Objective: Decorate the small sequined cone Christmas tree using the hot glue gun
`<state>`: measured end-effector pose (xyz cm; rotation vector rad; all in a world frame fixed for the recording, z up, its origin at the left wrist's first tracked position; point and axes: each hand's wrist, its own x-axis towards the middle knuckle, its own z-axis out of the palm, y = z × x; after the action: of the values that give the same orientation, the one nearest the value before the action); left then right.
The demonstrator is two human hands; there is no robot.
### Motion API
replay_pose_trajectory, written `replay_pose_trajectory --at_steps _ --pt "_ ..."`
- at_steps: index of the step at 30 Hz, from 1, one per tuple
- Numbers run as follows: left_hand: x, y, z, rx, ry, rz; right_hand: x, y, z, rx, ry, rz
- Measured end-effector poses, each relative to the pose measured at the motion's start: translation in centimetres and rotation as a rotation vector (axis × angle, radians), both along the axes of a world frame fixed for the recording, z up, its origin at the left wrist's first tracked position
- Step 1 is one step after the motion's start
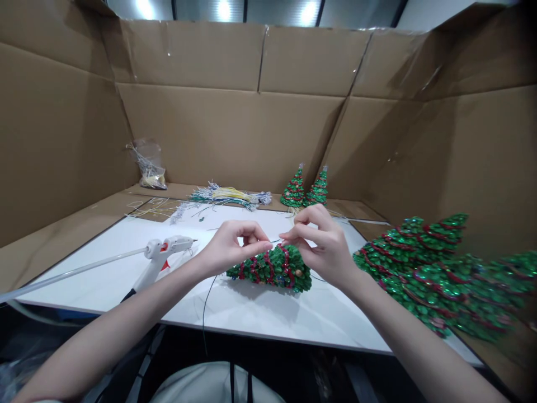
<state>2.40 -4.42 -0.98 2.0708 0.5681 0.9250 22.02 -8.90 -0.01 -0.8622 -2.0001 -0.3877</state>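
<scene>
Lying on its side toward the surface's (335,319) front edge, the tree (268,268) could roll off if knocked by the left hand (235,243) or right hand (325,243), both curled above, their grip impossible to tell, or if the wire (203,316) drooping over that edge snagged and dragged it.

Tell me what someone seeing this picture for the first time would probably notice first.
Probably the left hand and right hand in the middle, fingertips close together over a glittery green tree lying on its side on the white tabletop. Next might come the larger cluster of sparkling trees at the right, then the white glue gun with its long stick at the left.
</scene>
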Motion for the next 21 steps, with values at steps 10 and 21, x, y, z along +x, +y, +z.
replay_pose_trajectory --at_steps 10,21 --pt "-0.2 -0.3 0.2 0.034 -0.004 0.008 -0.3 0.1 0.3 -0.003 -0.046 0.079" --pt "-1.0 -0.2 0.6 -0.051 0.085 0.001 0.8 0.4 1.6 0.041 -0.070 0.014"
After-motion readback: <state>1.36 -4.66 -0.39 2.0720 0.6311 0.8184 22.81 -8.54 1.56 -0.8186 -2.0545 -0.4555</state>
